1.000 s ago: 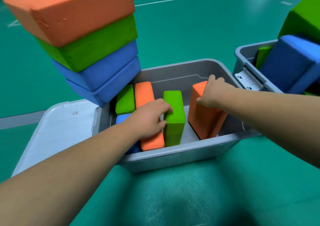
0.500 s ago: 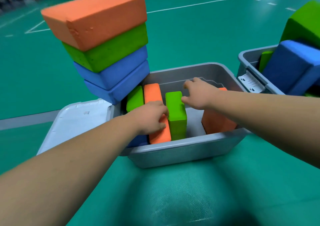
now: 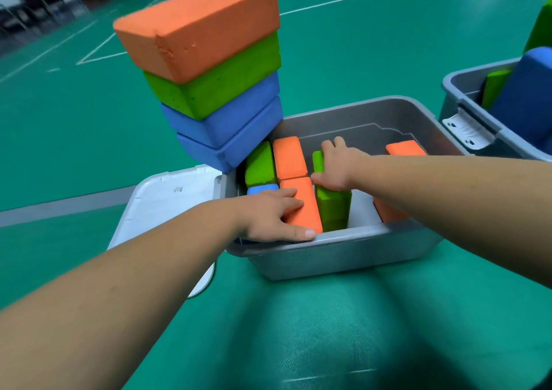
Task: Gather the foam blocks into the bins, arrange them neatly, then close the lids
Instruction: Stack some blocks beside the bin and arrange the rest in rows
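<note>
Now our left hand [image 3: 268, 213] lies spread, fingers flat on the near orange block [image 3: 304, 207], while at its 2 o'clock our right hand [image 3: 337, 165] loosely grips the upright green block [image 3: 333, 207] inside the grey bin [image 3: 343, 258].

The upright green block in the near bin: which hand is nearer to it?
Right. The right hand lies on top of the upright green block, touching it. The left hand rests on the orange block beside it, at the bin's near edge.
</note>
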